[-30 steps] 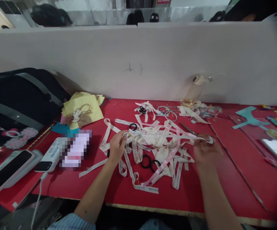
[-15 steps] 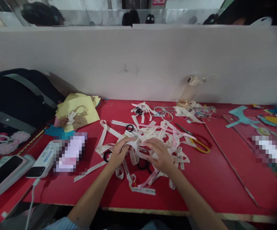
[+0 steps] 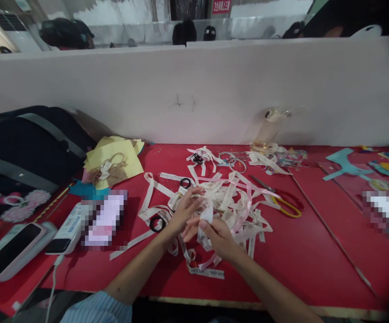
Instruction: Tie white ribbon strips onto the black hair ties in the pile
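Note:
My right hand (image 3: 219,235) is closed on a white ribbon (image 3: 207,213), pinched under the thumb with a wide loop standing up beside the fingers. Just to its left is my left hand (image 3: 183,213), its fingers stretched out and apart near the same ribbon; whether they touch it is hard to see. Both hands are over a tangled heap of ribbons (image 3: 230,197), white and pink, some printed with words. One black ring (image 3: 157,223) lies by my left wrist, another black ring (image 3: 185,183) farther back.
Scissors (image 3: 287,208) with red and yellow handles lie right of the heap. A bottle (image 3: 270,128) stands by the white partition (image 3: 130,94). Leftward are yellow papers (image 3: 127,159), a phone (image 3: 105,220), a white power bank (image 3: 68,229) and a dark bag (image 3: 29,148). A thin rod (image 3: 332,235) crosses the right side.
Both hands were together at the ribbon before. My left fingers have now spread and loosened, while my right hand has turned, and the ribbon loops up by its thumb.

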{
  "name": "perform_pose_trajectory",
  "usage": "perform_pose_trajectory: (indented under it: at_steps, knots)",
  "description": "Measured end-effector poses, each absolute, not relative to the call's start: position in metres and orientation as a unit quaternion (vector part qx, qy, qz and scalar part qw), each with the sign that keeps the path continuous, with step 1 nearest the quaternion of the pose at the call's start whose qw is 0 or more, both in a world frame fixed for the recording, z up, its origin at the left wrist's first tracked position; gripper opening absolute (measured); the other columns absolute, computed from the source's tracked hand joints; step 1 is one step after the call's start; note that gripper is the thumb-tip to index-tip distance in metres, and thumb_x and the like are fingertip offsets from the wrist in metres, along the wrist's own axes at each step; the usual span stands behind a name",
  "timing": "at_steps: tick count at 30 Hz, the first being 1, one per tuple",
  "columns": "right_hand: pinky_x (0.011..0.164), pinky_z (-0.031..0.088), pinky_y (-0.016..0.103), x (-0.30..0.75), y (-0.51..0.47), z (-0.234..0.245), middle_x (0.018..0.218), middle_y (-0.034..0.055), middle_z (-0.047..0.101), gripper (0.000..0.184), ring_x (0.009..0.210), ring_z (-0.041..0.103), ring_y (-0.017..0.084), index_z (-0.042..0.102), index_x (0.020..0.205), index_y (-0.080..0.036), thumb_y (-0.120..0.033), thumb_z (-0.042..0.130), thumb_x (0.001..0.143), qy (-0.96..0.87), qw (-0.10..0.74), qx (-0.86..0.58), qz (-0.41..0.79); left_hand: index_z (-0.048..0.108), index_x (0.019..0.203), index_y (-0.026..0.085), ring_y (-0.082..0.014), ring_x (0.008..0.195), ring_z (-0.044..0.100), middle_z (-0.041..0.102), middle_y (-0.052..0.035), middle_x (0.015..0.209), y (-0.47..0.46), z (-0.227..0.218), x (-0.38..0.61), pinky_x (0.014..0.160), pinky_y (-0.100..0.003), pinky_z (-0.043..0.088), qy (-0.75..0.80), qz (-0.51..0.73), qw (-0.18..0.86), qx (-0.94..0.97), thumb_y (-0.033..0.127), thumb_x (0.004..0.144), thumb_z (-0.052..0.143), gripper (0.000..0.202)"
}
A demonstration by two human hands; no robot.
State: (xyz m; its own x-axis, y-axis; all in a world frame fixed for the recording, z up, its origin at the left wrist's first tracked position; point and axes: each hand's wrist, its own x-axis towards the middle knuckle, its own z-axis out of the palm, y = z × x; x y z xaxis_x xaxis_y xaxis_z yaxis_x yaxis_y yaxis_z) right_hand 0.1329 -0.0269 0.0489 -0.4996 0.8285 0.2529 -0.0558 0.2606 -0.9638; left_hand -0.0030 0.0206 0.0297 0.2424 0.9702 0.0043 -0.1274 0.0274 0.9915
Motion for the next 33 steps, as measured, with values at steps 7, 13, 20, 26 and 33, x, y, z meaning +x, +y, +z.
perform_pose_trajectory:
  at_steps: [7,13,20,26,33]
  knots:
    - [0.09,0.046,0.034,0.156,0.005,0.04,0.093,0.0049,0.071,0.028,0.1,0.062,0.021,0.07,0.101,-0.026,-0.035,0.045,0.092,-0.763,0.41,-0.3,0.399,0.057,0.116,0.015,-0.0169,0.063,0.061,0.065,-0.0107,0.089,0.01,0.001,0.012,0.058,-0.031,0.05,0.313,0.268,0.795,0.445,0.045,0.079,0.058,0.048]
    - [0.078,0.051,0.034,0.167,0.02,0.016,0.093,0.0064,0.071,0.035,0.091,0.065,0.023,0.072,0.097,-0.02,-0.042,0.045,0.091,-0.614,0.452,-0.425,0.488,0.052,0.125,0.019,-0.016,0.059,0.064,0.068,-0.008,0.086,0.004,0.001,0.005,0.058,-0.031,0.051,0.238,0.156,0.865,0.413,0.037,0.081,0.06,0.047]
    - [0.071,0.051,0.032,0.158,0.027,-0.003,0.084,0.0063,0.072,0.041,0.075,0.066,0.021,0.071,0.099,-0.019,-0.049,0.045,0.088,-0.579,0.417,-0.482,0.508,0.063,0.111,0.011,-0.0189,0.064,0.066,0.07,-0.0106,0.078,0.007,0.007,-0.002,0.064,-0.03,0.049,0.153,0.127,0.905,0.376,0.035,0.08,0.06,0.04]
    - [0.072,0.05,0.031,0.155,0.03,-0.009,0.081,0.0056,0.071,0.046,0.076,0.064,0.021,0.073,0.094,-0.019,-0.052,0.041,0.089,-0.626,0.369,-0.505,0.465,0.065,0.106,0.009,-0.0166,0.057,0.061,0.065,-0.0064,0.061,0.008,0.01,-0.009,0.06,-0.028,0.046,0.129,0.132,0.915,0.359,0.029,0.077,0.063,0.036]
    - [0.047,0.034,0.022,0.16,0.035,-0.013,0.05,-0.0022,0.049,0.049,0.049,0.044,0.011,0.055,0.055,-0.016,-0.052,0.045,0.088,-0.618,0.413,-0.553,0.377,0.065,0.105,0.009,-0.0098,0.044,0.043,0.041,0.0046,0.047,0.005,0.012,-0.014,0.05,-0.024,0.034,0.088,0.107,0.919,0.37,0.028,0.075,0.065,0.036]
